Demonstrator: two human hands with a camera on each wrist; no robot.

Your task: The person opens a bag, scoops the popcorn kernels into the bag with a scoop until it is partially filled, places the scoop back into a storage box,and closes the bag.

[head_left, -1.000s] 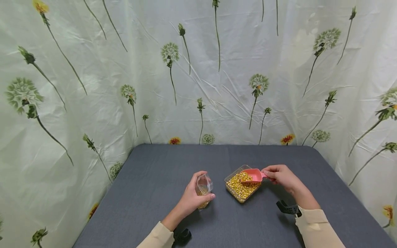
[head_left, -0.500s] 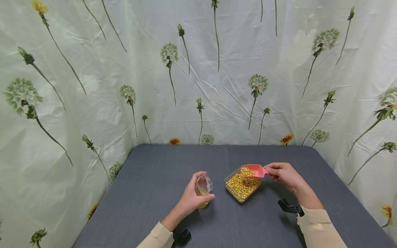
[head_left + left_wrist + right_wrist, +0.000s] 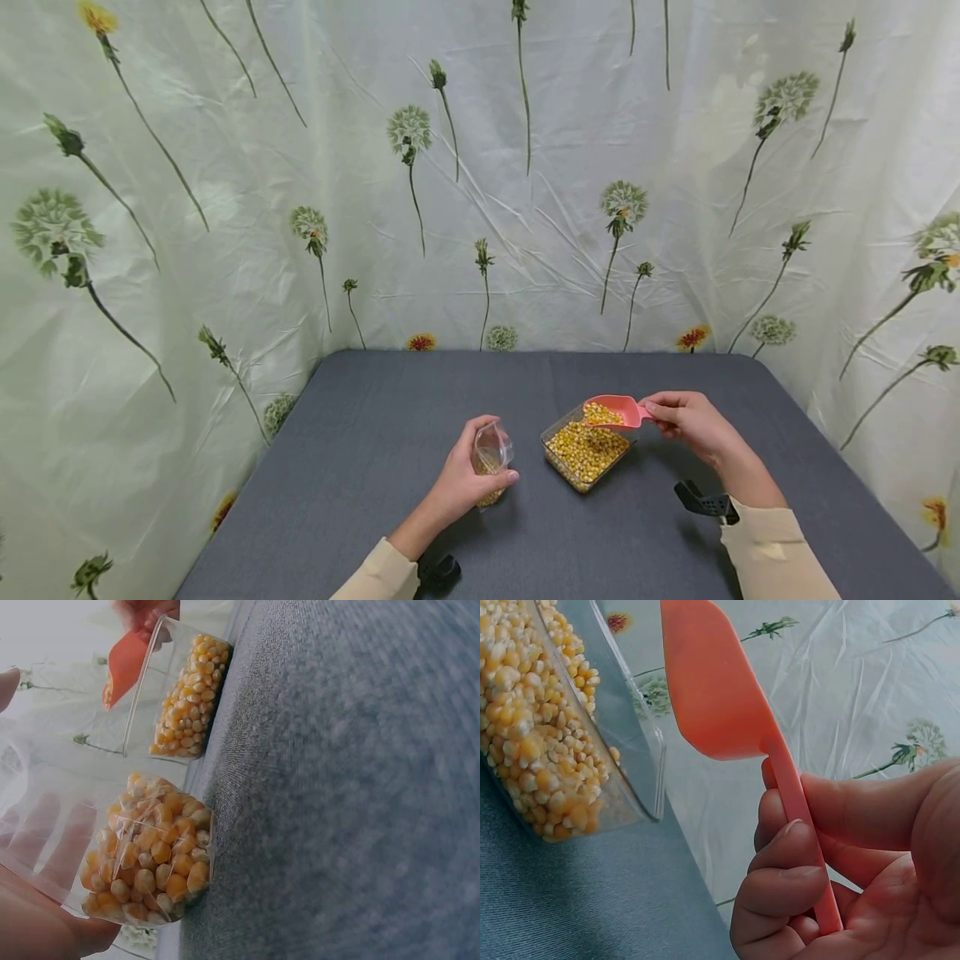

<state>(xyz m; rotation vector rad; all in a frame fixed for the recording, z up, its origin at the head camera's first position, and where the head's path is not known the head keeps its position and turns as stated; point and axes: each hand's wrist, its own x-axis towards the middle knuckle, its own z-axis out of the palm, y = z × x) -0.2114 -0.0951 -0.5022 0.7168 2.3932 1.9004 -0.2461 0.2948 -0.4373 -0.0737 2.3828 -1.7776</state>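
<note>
My right hand (image 3: 693,425) grips the handle of a pink scoop (image 3: 628,411), which carries corn kernels (image 3: 600,414). In the right wrist view the fingers curl round the handle of the scoop (image 3: 712,682). The scoop hangs above a clear square container (image 3: 551,454) that holds many kernels. Left of it, my left hand (image 3: 465,475) holds a clear plastic bag (image 3: 492,450) upright, thumb on the near side and fingers on the far side. Kernels fill the lower part of the bag (image 3: 150,855) in the left wrist view, and its mouth stands open.
A dark grey cloth-covered table (image 3: 420,392) lies under everything. Behind and beside it hangs a pale curtain (image 3: 555,233) with printed dandelions. Dark straps (image 3: 705,502) sit at both wrists, below light sleeves.
My right hand has lifted the loaded scoop up out of the kernels and slightly right, over the container. The left hand and the bag have stayed in place.
</note>
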